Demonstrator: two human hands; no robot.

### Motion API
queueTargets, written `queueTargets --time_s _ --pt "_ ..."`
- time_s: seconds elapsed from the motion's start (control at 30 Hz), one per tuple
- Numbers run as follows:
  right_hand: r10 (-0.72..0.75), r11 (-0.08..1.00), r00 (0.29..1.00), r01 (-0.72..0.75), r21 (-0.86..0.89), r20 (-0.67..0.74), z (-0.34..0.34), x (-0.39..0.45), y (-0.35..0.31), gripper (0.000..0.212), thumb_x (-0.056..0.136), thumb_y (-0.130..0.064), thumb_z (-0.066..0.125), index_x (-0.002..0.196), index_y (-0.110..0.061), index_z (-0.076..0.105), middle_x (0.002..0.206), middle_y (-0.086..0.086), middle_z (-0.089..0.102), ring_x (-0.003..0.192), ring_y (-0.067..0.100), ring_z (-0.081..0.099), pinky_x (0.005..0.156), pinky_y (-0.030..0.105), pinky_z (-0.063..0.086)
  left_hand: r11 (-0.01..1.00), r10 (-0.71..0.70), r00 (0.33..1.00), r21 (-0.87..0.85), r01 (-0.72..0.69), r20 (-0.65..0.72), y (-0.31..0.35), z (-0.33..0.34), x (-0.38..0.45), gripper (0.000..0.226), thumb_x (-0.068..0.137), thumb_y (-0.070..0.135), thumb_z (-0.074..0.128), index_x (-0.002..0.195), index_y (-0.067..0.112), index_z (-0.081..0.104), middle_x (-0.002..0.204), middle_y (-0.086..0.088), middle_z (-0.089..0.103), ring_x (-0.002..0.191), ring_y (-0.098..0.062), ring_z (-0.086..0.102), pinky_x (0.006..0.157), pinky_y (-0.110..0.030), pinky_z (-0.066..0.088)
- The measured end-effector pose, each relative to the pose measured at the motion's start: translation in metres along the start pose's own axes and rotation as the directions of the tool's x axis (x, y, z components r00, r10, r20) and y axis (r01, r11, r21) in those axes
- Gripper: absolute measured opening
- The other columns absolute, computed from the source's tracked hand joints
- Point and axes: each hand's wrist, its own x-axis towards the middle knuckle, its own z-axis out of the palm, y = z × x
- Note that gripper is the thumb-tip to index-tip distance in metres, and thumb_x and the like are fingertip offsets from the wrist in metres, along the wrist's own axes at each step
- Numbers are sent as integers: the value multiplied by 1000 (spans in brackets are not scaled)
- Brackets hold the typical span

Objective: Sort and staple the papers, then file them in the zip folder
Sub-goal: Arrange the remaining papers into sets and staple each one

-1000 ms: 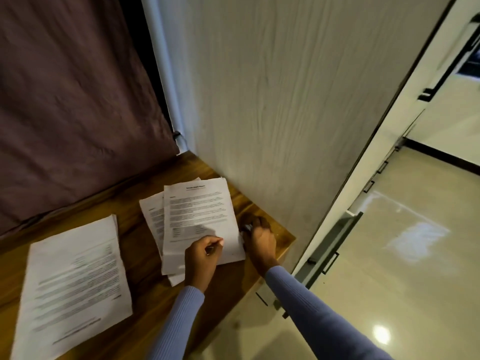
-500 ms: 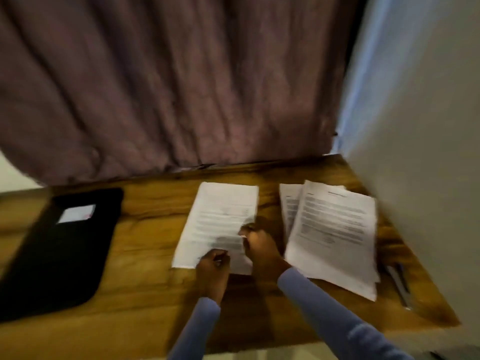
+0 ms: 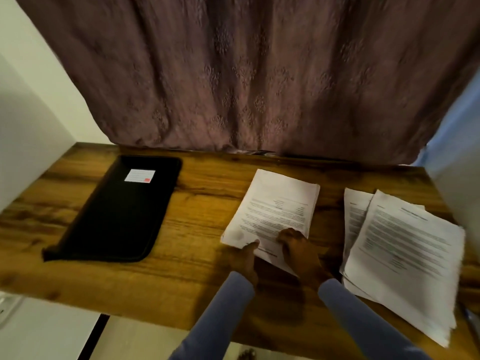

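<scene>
Both forearms wear long, close-fitting sleeves of plain blue-grey knit: the left sleeve point(image 3: 223, 307) and the right sleeve point(image 3: 363, 323) each end in a snug cuff at the wrist. Fabric smooth, unmarked, softly creased along the arm. The left hand point(image 3: 242, 261) and right hand point(image 3: 298, 252) are bare; no rings or watch discernible through the blur.

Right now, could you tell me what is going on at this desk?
A person in blue sleeves is handling the middle stack of printed papers on the wooden desk. The left hand grips its near edge, and the right hand rests on top. A second, fanned pile of papers lies to the right. The black zip folder lies closed on the left.
</scene>
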Motion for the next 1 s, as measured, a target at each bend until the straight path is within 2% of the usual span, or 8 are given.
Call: queueTargets --time_s 0.17,0.27,0.37,0.57,0.73,0.83,0.9,1.0 --pt "-37 993 998 31 112 51 -11 9 -4 27 83 4 52 105 -2 67 115 16 61 107 34 57 89 34 48 942 220 967 284 -177 -130 11 19 1 32 89 11 58 120 6 51 110 -9 58 106 -29 58 83 -35 51" --pt "-100 985 995 99 142 -3 -27 20 -6 30 84 -1 54 112 -2 63 124 18 56 115 33 53 98 35 44 843 479 878 276 -461 3 47 10 -3 12 92 1 53 102 1 58 92 -8 59 76 -13 62 58 -16 48" --pt "-103 991 984 114 68 -143 -60 42 -11 41 91 -18 54 131 -13 49 146 6 34 132 21 35 103 33 40 722 597 788 329 -609 149 102 -7 0 11 89 -3 54 93 6 59 96 -10 62 87 -23 61 73 -30 49" --pt "-55 973 957 116 201 -286 -135 90 -41 95 75 -35 74 146 -14 14 153 3 18 140 17 13 114 34 7 182 703 465 496 -849 538 204 -10 -30 21 89 6 58 109 1 63 101 -6 65 91 -17 57 76 -24 42" --pt "-101 829 992 127 544 -77 -168 87 -52 38 81 -26 69 116 -18 57 112 -2 62 101 9 59 93 36 50 -205 663 197 429 -880 722 234 9 -56 13 91 12 56 98 3 61 80 -5 62 80 -21 59 61 -19 40" --pt "-28 721 998 62 691 -60 -161 72 -53 30 84 -14 65 114 -10 60 103 -7 62 84 -6 58 71 9 49 -320 736 26 381 -868 677 232 12 -57 32 85 28 64 115 19 57 108 2 63 108 -20 58 108 -30 28" --pt "38 603 996 40 797 -79 -152 63 -47 24 83 -7 64 106 -15 62 98 -10 64 82 -5 62 67 9 49 -221 864 36 443 -869 503 221 3 -51 77 71 44 74 136 27 37 140 5 43 134 -11 34 117 -33 1" --pt "135 424 987 22 905 -87 -145 48 -39 26 80 -3 65 99 -21 63 98 -11 68 90 5 66 71 16 53 305 902 341 167 -937 263 193 -7 -48 122 52 35 90 146 29 13 151 5 22 138 -6 24 115 -36 24"
